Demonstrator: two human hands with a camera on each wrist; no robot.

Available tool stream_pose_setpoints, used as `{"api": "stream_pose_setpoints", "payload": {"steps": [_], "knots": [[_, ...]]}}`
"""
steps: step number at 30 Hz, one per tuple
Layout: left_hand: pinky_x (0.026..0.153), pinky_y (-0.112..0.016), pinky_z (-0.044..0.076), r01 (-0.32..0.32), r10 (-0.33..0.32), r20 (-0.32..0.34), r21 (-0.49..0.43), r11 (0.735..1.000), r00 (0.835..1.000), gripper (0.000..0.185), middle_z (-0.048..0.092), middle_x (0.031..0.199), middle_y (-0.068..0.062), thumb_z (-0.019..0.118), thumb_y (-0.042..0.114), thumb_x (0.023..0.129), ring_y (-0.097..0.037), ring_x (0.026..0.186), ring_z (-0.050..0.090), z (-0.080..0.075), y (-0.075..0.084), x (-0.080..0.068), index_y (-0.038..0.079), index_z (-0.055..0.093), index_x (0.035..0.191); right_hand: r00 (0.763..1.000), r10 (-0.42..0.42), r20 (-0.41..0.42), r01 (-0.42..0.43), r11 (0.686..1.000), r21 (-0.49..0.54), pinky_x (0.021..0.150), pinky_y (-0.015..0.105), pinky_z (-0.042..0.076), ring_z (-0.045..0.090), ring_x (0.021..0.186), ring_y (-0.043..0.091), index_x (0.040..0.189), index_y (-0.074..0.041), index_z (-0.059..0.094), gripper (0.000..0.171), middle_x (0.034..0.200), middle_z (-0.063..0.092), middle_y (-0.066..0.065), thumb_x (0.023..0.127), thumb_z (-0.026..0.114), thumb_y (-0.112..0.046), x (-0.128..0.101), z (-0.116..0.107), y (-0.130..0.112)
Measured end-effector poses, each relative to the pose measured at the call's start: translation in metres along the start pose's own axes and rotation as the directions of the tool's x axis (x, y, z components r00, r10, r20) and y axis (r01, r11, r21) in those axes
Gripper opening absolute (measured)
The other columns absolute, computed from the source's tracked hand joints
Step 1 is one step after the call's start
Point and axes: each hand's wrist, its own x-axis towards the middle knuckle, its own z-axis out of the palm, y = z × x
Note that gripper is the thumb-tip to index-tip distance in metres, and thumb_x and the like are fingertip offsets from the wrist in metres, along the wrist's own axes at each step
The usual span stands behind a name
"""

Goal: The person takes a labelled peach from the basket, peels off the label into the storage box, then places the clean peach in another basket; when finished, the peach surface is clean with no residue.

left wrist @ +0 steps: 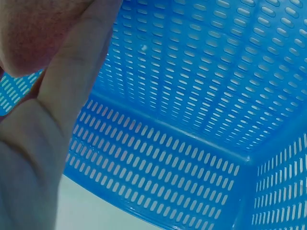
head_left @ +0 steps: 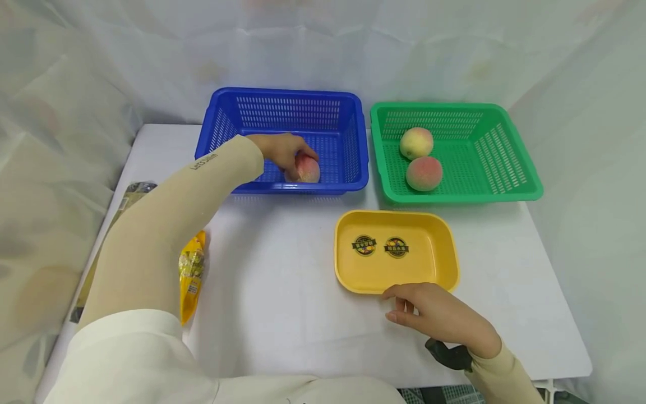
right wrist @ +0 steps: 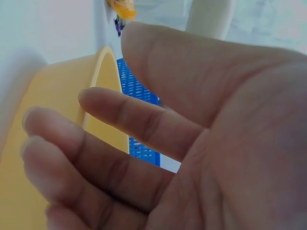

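My left hand (head_left: 285, 150) reaches into the blue basket (head_left: 357, 146) and grips a peach (head_left: 309, 170) near its front wall. In the left wrist view the peach (left wrist: 36, 36) shows at the top left, against a finger; part of it is hidden by the hand. At the front edge of the yellow tray (head_left: 386, 275) is my right hand (head_left: 436, 314), its fingers loosely bent and holding nothing. The right wrist view shows its fingers beside the tray's wall (right wrist: 57, 86); whether they touch it I cannot tell. Two round stickers lie on the tray's floor.
To the right of the blue basket stands a green basket (head_left: 525, 163) with two peaches (head_left: 424, 173) at its left side. Near my left arm lies a yellow packet (head_left: 192, 275), and a brown packet (head_left: 132, 196) sits at the table's left edge. White sheeting surrounds the table.
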Motion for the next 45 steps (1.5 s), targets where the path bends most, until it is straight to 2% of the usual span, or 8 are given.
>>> {"api": "stream_pose_setpoints", "payload": {"steps": [8,18,21,26,30,33,39,45], "knots": [[0.113,-0.05,0.034,-0.069,0.072,-0.018,0.131,0.989,0.997,0.08,0.041,0.146,-0.007,0.076,0.016,0.08,-0.028,0.129,0.038,0.008,-0.006,0.003,0.021,0.034,0.149,1.0,-0.008,-0.023,0.008,1.0,-0.008,0.061,0.017,0.044,0.049,0.067,-0.003,0.111,-0.021,0.066,0.032,0.075,0.053,-0.02,0.093,0.058,-0.046,0.0,0.002,0.002],[0.106,-0.05,0.042,-0.051,0.057,-0.069,0.091,0.995,0.996,0.08,0.017,0.147,-0.018,0.081,0.02,0.076,-0.034,0.126,0.036,0.003,-0.005,-0.001,0.023,0.042,0.145,0.999,-0.031,-0.026,0.032,0.999,0.019,0.059,0.017,0.044,0.049,0.064,-0.001,0.109,-0.018,0.066,0.034,0.073,0.053,-0.019,0.095,0.055,-0.046,0.0,0.001,0.003],[0.11,-0.05,0.037,-0.075,0.079,-0.046,0.087,0.993,0.996,0.078,0.016,0.148,-0.013,0.076,0.014,0.08,-0.033,0.127,0.034,-0.001,-0.004,-0.003,0.023,0.039,0.148,0.999,-0.039,-0.037,0.04,0.999,0.028,0.058,0.017,0.044,0.049,0.064,-0.002,0.108,-0.018,0.066,0.032,0.072,0.054,-0.019,0.095,0.055,-0.045,0.001,0.001,0.003],[0.115,-0.056,0.026,-0.138,0.138,0.014,0.205,0.969,0.99,0.079,0.014,0.156,-0.012,0.065,0.009,0.085,-0.036,0.138,0.024,-0.001,-0.002,-0.004,0.018,0.025,0.153,0.998,-0.033,-0.06,0.035,0.999,0.023,0.059,0.017,0.045,0.05,0.063,-0.004,0.105,-0.02,0.067,0.027,0.072,0.055,-0.02,0.095,0.056,-0.043,0.002,0.001,0.004],[0.116,-0.054,0.024,-0.16,0.168,-0.003,0.296,0.942,0.986,0.081,0.017,0.154,-0.018,0.066,0.011,0.083,-0.04,0.14,0.02,0.002,-0.001,0.0,0.003,0.022,0.15,0.997,-0.04,-0.061,0.041,0.999,0.014,0.058,0.017,0.044,0.049,0.063,-0.004,0.104,-0.02,0.067,0.029,0.072,0.054,-0.019,0.095,0.055,-0.044,0.003,0.0,0.004],[0.116,-0.05,0.028,-0.142,0.162,-0.039,0.309,0.94,0.986,0.077,0.026,0.147,-0.019,0.068,0.013,0.08,-0.037,0.135,0.028,0.005,0.0,0.005,-0.002,0.027,0.143,0.998,-0.038,-0.056,0.039,0.999,0.019,0.057,0.017,0.044,0.048,0.062,-0.003,0.104,-0.02,0.067,0.03,0.072,0.054,-0.019,0.095,0.054,-0.046,0.004,0.0,0.005],[0.104,-0.046,0.043,-0.069,0.1,-0.088,0.303,0.951,0.991,0.069,0.044,0.13,-0.016,0.073,0.024,0.08,-0.03,0.116,0.048,0.009,-0.002,0.013,0.007,0.037,0.137,0.998,-0.034,-0.061,0.035,0.999,0.021,0.057,0.017,0.044,0.049,0.062,-0.003,0.105,-0.02,0.068,0.032,0.072,0.055,-0.019,0.095,0.054,-0.047,0.006,0.002,0.006],[0.098,-0.045,0.046,-0.075,0.115,-0.116,0.306,0.949,0.987,0.066,0.053,0.121,-0.014,0.077,0.026,0.077,-0.029,0.109,0.052,0.009,-0.005,0.018,0.007,0.047,0.132,0.997,-0.033,-0.073,0.034,0.999,0.014,0.058,0.017,0.044,0.049,0.063,-0.003,0.104,-0.02,0.068,0.031,0.072,0.054,-0.02,0.095,0.054,-0.047,0.007,0.004,0.007]]}}
